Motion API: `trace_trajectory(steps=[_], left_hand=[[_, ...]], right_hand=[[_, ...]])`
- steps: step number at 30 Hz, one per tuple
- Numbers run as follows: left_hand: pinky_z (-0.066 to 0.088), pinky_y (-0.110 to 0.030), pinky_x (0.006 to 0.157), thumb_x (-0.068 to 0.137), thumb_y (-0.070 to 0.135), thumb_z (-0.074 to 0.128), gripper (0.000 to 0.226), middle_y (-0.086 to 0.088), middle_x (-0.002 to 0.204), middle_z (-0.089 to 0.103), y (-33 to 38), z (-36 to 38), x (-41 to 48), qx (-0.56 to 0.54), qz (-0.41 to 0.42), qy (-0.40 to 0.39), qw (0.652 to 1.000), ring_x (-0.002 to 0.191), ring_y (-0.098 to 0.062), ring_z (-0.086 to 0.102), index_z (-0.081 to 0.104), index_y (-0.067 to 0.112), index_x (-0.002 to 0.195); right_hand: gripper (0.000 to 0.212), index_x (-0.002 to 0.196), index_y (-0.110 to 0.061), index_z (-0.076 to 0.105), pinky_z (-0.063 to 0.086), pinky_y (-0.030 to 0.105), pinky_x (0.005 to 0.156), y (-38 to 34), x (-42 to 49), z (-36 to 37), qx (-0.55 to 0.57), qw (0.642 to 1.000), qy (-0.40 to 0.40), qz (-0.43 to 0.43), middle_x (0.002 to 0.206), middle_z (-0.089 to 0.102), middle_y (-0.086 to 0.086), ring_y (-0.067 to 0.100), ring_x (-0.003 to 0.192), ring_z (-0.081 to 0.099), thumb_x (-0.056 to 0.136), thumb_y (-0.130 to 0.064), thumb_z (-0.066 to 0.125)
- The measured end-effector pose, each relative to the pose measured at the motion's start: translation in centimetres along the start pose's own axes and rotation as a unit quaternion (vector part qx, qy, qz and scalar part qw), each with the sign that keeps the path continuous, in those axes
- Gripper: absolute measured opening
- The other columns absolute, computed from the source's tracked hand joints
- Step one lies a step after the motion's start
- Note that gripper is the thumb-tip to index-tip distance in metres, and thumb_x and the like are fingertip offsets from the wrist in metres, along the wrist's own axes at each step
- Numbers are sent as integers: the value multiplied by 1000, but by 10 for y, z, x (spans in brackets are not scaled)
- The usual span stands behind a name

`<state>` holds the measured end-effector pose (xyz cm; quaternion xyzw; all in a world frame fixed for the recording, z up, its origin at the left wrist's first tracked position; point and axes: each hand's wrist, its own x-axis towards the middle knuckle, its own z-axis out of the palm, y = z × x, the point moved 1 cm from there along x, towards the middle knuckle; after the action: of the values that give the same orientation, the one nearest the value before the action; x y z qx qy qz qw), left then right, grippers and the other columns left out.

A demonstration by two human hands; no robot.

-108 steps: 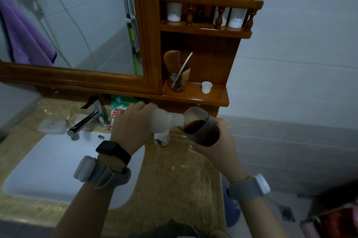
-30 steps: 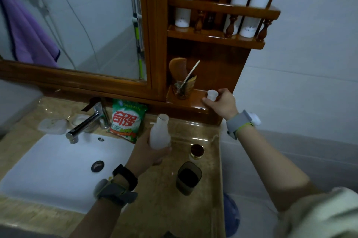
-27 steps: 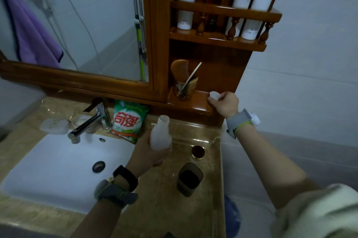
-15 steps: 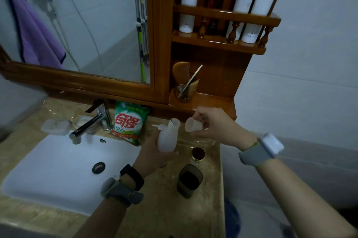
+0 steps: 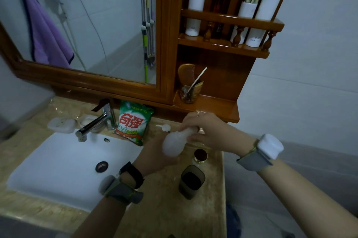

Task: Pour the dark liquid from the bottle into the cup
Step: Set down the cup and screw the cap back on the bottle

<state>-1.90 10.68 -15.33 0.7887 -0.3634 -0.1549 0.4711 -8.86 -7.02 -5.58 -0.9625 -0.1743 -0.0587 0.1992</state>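
One bottle (image 5: 174,143), one cup (image 5: 191,181), two hands (image 5: 155,156) (image 5: 209,131)

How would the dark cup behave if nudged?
The cup is taller than wide, so it may tip. Its open top and dark liquid suggest spilling. It stands near the countertop edge, so a push might drop it.

Detergent bag (image 5: 132,121), faucet (image 5: 92,124), white sink (image 5: 58,160)

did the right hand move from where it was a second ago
Yes. The right hand has left the wooden shelf and come down in front of it, now gripping the neck of the white bottle held by the left hand.
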Motion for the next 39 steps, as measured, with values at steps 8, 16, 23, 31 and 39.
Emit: trace_trajectory(steps=[8,16,23,31,39], left_hand=[[50,-22,49,68,29,79,65,7,101,54,15,-8,0,-38,-30,-51,998,73,-14,61,43,30,122],[51,-29,77,58,41,76,49,6,97,63,26,-25,-11,-159,-33,-191,968,90,-13,62,55,35,102],[53,-24,67,58,27,74,59,6,78,71,25,-30,-10,-296,-63,-255,919,75,-11,65,52,16,112],[56,-30,68,48,33,86,62,-5,82,73,20,-25,-13,-456,-109,-355,808,75,-18,69,68,9,102],[53,-29,70,58,40,75,45,3,89,67,24,-22,-7,-210,-44,-139,967,82,-14,65,61,26,99]], right_hand=[[30,98,-23,68,39,3,84,-7,1,-18,-23,998,14,-59,108,66,-6,-11,100,49,75,-6,72],[24,93,-21,72,50,12,83,-18,-1,-38,97,993,3,-64,108,68,-7,-3,103,60,73,-7,73],[29,94,-16,73,53,19,81,-20,13,-45,162,985,-36,-40,106,68,-6,4,102,63,72,4,73],[29,91,-13,73,54,23,81,-26,19,-51,240,968,-59,-44,106,69,3,13,102,64,70,8,71],[44,95,-38,67,55,23,82,-23,24,-48,103,990,-98,-23,107,68,-10,2,103,61,70,-2,76]])
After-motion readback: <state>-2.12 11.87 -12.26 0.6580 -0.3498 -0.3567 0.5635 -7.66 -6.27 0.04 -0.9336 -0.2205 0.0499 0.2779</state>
